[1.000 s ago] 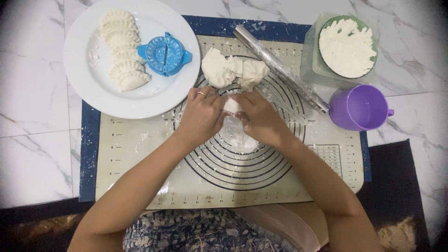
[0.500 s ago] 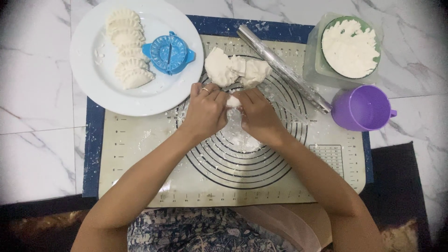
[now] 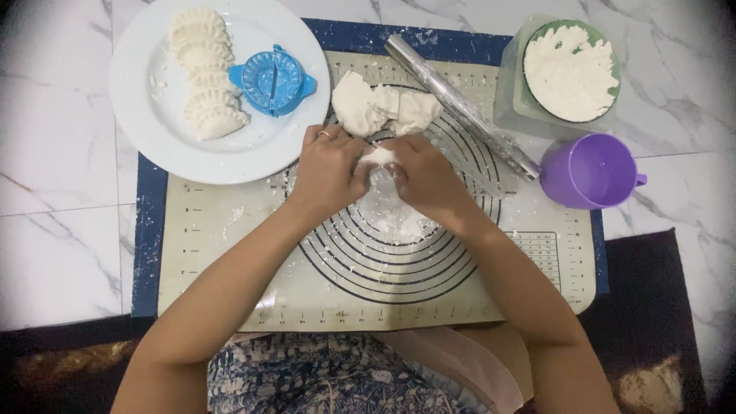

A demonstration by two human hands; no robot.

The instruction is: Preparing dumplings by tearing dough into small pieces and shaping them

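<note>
White plate (image 3: 146,146) is sitting far left on my feed, carrying a row of folded, crimped dumplings (image 3: 205,73) with a blue dumpling press (image 3: 270,79) lying closed right beside them. Moving right, the left hand (image 3: 328,170) is curling its fingers in tight around a small piece of dough (image 3: 379,156), and the right hand (image 3: 423,178) is pinching the same piece from the other side, so both hands are closed on it, touching each other over the middle of the pastry mat (image 3: 230,253). That little piece is sitting just below the bigger dough lump (image 3: 383,109), near it but apart as far as I'm seeing

What's changing compared with half a second ago: honestly not much, the hands are staying in the same spot over the ring markings, the fingers are only shuffling a bit around the piece. I'm reading that as the piece still being shaped, not set down yet, though that's my judgement

Further right a clear rolling pin (image 3: 460,107) is lying diagonally across the mat, untouched. Then a green bowl of flour (image 3: 570,70) is resting inside a clear container, and a purple cup (image 3: 592,170) is standing just below it on the marble
</note>
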